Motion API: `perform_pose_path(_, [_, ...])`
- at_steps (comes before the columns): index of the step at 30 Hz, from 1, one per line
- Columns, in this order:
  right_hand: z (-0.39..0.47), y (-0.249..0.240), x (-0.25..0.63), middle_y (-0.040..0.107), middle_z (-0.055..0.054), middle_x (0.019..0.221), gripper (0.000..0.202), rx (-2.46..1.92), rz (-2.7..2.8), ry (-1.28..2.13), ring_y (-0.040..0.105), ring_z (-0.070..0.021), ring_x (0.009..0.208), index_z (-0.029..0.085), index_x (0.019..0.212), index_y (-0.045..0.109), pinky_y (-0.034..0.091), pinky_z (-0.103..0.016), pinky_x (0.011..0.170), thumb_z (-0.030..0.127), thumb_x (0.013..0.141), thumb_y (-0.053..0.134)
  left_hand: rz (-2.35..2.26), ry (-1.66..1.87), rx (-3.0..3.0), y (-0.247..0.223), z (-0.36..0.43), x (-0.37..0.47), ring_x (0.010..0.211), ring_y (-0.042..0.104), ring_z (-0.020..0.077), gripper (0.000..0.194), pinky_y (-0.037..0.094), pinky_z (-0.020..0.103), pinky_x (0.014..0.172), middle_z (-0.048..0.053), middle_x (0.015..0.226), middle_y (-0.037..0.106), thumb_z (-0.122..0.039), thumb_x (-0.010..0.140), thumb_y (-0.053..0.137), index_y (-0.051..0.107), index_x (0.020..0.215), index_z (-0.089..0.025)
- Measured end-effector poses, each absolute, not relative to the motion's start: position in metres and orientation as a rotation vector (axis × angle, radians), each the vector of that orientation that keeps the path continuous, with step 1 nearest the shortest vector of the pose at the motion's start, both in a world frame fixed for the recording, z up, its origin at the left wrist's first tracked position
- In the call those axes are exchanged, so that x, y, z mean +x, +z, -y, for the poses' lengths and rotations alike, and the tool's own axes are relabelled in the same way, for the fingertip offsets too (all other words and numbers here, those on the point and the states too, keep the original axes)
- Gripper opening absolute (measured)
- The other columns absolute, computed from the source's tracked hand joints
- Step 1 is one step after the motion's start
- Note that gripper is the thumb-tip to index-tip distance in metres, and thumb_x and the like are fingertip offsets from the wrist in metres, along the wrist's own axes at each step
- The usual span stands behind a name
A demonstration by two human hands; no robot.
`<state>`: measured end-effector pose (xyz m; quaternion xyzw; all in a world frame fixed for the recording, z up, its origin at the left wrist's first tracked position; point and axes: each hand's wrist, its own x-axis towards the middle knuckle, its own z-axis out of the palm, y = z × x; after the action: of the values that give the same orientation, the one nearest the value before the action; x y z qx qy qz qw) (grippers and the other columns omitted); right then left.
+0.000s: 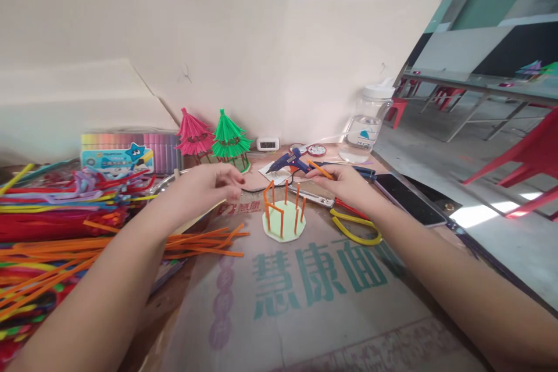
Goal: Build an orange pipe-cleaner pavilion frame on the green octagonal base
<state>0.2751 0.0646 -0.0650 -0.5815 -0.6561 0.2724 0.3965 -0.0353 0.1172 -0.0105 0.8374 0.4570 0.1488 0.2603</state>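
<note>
base (pixel 288 228) with upright orange posts (pixel 282 222), set at four o'clock from the left hand (pixel 209 189), loosely curled around nothing visible, and at eight from the right hand (pixel 339 183), probably the nearer, pinching an orange stick (pixel 320 170) slanted ten to four.

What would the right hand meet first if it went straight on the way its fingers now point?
The blue glue gun looks first in line, ahead of the right hand and its orange pipe cleaner; one view leaves depth unclear, so the hand might pass above it.
</note>
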Motion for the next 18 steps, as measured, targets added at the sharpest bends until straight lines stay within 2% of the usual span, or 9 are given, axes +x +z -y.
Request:
perform_pose_path(3, [-0.071, -0.084, 0.271, 0.078, -0.006, 0.09, 0.033, -1.516, 1.635, 0.851, 0.068, -0.0245, 0.102, 0.014, 0.106, 0.075, 0.048, -0.038, 0.092, 0.035, 0.091, 0.056, -1.129, 0.019, 2.346, -0.021, -0.12, -0.032, 0.076, 0.07, 0.02, 0.026, 0.047, 0.025, 0.064, -0.001, 0.082, 0.076, -0.034, 0.079, 0.062, 0.074, 0.101, -0.025])
perform_pose_path(6, [-0.073, -0.096, 0.266, 0.076, -0.006, 0.082, 0.029, -1.465, 1.568, 1.006, 0.067, -0.0213, 0.099, 0.013, 0.105, 0.071, 0.049, -0.033, 0.086, 0.03, 0.093, 0.05, -1.085, -0.141, 2.314, -0.034, -0.118, -0.018, 0.081, 0.07, 0.021, 0.026, 0.046, 0.024, 0.065, -0.001, 0.089, 0.077, -0.038, 0.076, 0.064, 0.075, 0.096, -0.025])
perform_pose_path(8, [-0.073, -0.101, 0.263, 0.077, -0.006, 0.087, 0.023, -1.449, 1.519, 1.109, 0.066, -0.0159, 0.077, 0.015, 0.102, 0.065, 0.049, -0.028, 0.071, 0.029, 0.093, 0.049, -1.072, -0.139, 2.311, -0.044, -0.117, -0.009, 0.08, 0.068, 0.0213, 0.032, 0.045, 0.025, 0.065, 0.001, 0.089, 0.076, -0.048, 0.076, 0.066, 0.074, 0.094, -0.023])
perform_pose_path(11, [-0.072, -0.102, 0.263, 0.078, -0.007, 0.093, 0.015, -1.47, 1.5, 1.252, 0.041, -0.0063, 0.042, 0.017, 0.095, 0.057, 0.032, -0.021, 0.045, 0.031, 0.093, 0.05, -1.082, -0.126, 2.292, -0.056, -0.119, -0.003, 0.077, 0.067, 0.0208, 0.04, 0.044, 0.026, 0.064, 0.001, 0.087, 0.075, -0.056, 0.078, 0.064, 0.073, 0.095, -0.022])
perform_pose_path(14, [-0.067, -0.095, 0.27, 0.078, -0.009, 0.093, 0.02, -1.444, 1.512, 1.418, 0.024, -0.0032, 0.037, 0.019, 0.087, 0.051, 0.017, -0.021, 0.039, 0.038, 0.092, 0.055, -1.087, -0.045, 2.258, -0.061, -0.125, -0.004, 0.078, 0.068, 0.0211, 0.037, 0.046, 0.026, 0.066, 0.002, 0.088, 0.076, -0.052, 0.079, 0.064, 0.073, 0.096, -0.021])
perform_pose_path(16, [-0.063, -0.089, 0.274, 0.078, -0.01, 0.098, 0.025, -1.391, 1.568, 1.57, 0.023, -0.003, 0.039, 0.019, 0.085, 0.05, 0.015, -0.02, 0.038, 0.042, 0.091, 0.058, -1.111, 0.039, 2.232, -0.062, -0.13, -0.007, 0.08, 0.068, 0.0221, 0.034, 0.049, 0.028, 0.071, 0.004, 0.089, 0.076, -0.049, 0.08, 0.064, 0.073, 0.094, -0.02])
perform_pose_path(18, [-0.058, -0.083, 0.275, 0.078, -0.011, 0.101, 0.028, -1.365, 1.69, 1.576, 0.023, -0.0033, 0.04, 0.019, 0.086, 0.051, 0.015, -0.021, 0.038, 0.046, 0.091, 0.057, -1.109, 0.116, 2.206, -0.064, -0.135, -0.009, 0.081, 0.068, 0.0225, 0.034, 0.051, 0.031, 0.075, 0.004, 0.09, 0.076, -0.048, 0.08, 0.062, 0.072, 0.094, -0.019])
